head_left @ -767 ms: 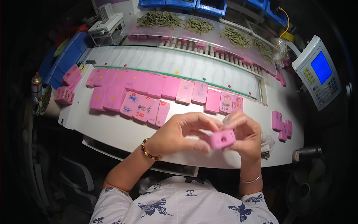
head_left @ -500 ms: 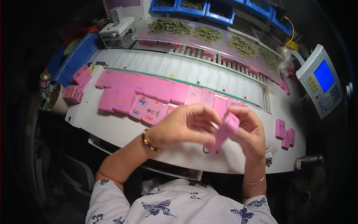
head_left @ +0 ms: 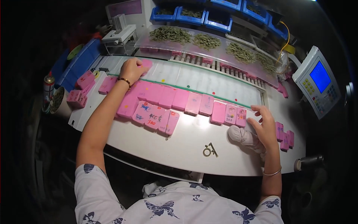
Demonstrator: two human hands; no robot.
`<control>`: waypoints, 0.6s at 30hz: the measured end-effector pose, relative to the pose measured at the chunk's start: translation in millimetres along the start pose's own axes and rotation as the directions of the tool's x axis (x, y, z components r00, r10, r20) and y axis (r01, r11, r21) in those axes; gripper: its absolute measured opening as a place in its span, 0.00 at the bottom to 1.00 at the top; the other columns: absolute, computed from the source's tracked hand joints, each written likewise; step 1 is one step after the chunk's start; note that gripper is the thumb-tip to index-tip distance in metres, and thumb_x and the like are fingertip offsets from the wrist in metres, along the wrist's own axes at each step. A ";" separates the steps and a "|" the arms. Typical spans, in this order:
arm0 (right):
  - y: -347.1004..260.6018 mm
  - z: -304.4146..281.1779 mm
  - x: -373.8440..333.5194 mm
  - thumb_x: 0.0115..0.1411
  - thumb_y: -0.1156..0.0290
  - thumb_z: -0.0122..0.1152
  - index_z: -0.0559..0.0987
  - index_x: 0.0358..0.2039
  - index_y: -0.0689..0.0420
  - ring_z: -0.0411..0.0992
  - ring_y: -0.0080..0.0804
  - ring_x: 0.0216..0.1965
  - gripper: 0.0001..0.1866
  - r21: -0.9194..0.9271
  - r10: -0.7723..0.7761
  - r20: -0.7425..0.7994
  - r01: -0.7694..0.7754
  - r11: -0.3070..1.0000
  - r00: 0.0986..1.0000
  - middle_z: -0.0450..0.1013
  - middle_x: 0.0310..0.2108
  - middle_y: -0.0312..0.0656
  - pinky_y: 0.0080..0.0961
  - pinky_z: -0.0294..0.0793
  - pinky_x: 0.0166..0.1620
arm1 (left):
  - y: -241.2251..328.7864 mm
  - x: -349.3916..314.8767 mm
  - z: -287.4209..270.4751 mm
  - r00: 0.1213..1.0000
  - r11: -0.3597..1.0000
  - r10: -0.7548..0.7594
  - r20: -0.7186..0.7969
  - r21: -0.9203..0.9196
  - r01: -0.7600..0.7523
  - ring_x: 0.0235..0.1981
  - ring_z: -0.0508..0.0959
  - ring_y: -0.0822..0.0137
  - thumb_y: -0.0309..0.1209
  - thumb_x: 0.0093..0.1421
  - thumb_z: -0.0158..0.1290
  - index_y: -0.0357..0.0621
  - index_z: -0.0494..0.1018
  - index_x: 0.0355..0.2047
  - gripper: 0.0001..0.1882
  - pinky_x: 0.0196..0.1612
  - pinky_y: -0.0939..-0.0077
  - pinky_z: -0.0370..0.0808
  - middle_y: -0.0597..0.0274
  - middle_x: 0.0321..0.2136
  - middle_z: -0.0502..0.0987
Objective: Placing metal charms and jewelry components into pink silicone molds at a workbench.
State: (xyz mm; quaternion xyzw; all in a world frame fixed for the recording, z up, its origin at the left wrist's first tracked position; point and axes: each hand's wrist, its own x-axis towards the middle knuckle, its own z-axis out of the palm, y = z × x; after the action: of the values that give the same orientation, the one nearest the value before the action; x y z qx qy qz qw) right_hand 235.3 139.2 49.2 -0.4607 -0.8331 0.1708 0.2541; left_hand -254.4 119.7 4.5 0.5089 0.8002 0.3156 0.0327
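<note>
My left hand (head_left: 132,71), a beaded bracelet at its wrist, reaches to the far left of the bench. Its fingers are closed on a pink block (head_left: 146,65) at the near side of the pale sectioned strip (head_left: 175,76). Whether the block rests on the strip or hovers just over it I cannot tell. My right hand (head_left: 265,125) is open and empty, fingers apart, beside the right end of a row of pink blocks (head_left: 194,103). A shorter group of marked pink blocks (head_left: 151,116) lies nearer to me, left of the middle.
A white cloth bundle (head_left: 244,137) lies under my right hand. Small metal pieces (head_left: 210,149) sit near the front edge. More pink blocks (head_left: 284,137) and a keypad display (head_left: 320,78) are at right. Behind stand a clear tray (head_left: 218,48) of greenish pieces and blue bins (head_left: 190,15).
My left hand has carried the pink block from in front of me to the strip at far left. The right hand has let go of it and moved right, its fingers spread.
</note>
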 end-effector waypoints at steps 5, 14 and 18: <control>1.7 8.8 11.1 0.48 0.72 0.69 0.74 0.49 0.61 0.71 0.40 0.43 0.26 0.016 0.031 0.177 -0.034 0.999 0.984 0.71 0.44 0.46 0.31 0.72 0.45 | 4.8 17.1 16.1 0.998 0.998 0.040 -0.053 0.046 -0.038 0.34 0.81 0.54 0.43 0.48 0.64 0.36 0.79 0.28 0.20 0.42 0.65 0.75 0.49 0.29 0.81; 20.6 14.5 33.3 0.44 0.71 0.72 0.70 0.55 0.60 0.68 0.41 0.47 0.35 -0.017 0.006 0.422 0.001 1.000 0.907 0.68 0.46 0.47 0.31 0.68 0.53 | 96.7 -62.5 24.6 0.889 0.890 0.451 -0.085 -0.038 -0.455 0.55 0.69 0.50 0.39 0.56 0.60 0.40 0.70 0.51 0.26 0.60 0.62 0.64 0.49 0.54 0.70; 26.5 12.0 32.0 0.41 0.72 0.73 0.69 0.54 0.62 0.68 0.45 0.48 0.37 -0.012 -0.105 0.445 0.123 0.992 0.889 0.69 0.45 0.48 0.33 0.67 0.54 | 126.1 -114.8 23.6 0.852 0.827 0.515 0.091 -0.311 -0.467 0.56 0.69 0.51 0.38 0.57 0.59 0.39 0.70 0.51 0.25 0.60 0.62 0.64 0.48 0.53 0.70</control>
State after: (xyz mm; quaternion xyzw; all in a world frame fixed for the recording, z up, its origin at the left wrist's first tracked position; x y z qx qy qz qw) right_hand 232.1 179.6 34.2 -0.3649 -0.8979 0.2392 0.0578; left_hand -90.4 70.6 22.7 0.7135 0.5834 0.3775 0.0897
